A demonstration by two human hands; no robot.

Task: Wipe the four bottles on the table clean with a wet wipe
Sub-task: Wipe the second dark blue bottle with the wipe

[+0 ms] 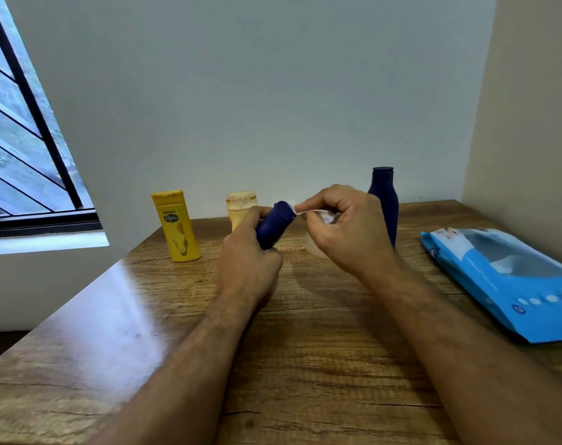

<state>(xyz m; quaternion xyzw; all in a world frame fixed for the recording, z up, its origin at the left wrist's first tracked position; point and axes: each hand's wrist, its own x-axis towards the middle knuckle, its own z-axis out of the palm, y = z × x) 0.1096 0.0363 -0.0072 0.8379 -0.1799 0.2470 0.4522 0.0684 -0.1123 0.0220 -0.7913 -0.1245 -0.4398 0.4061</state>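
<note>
Landmark: the small dark blue bottle (273, 224), held above the wooden table (321, 348); I place everything else from it.
Left hand (246, 255): my fingers are curled round the lower body of that bottle, gripping it clear of the table.
Right hand (340, 226): it pinches a white wet wipe (308, 212) between thumb and fingertips, the rest of the wipe bunched in the palm.
Key relation: the bottle's long axis tilts up and to the right, so its cap end points at my right hand; the wipe's edge touches that cap end. The right hand is the nearer one for wiping, and I judge the next stroke runs along this axis towards my left hand.
Bottle's look: matte navy, rounded cap; whether any dirt remains I cannot tell.
Yellow bottle (176, 224): upright, well to the left.
Beige bottle (239, 208): upright, just behind and left, partly hidden by my left hand.
Tall dark blue bottle (384, 200): upright to the right, behind my right hand.
Wipes pack (511, 281): blue, lying flat far right.
</note>
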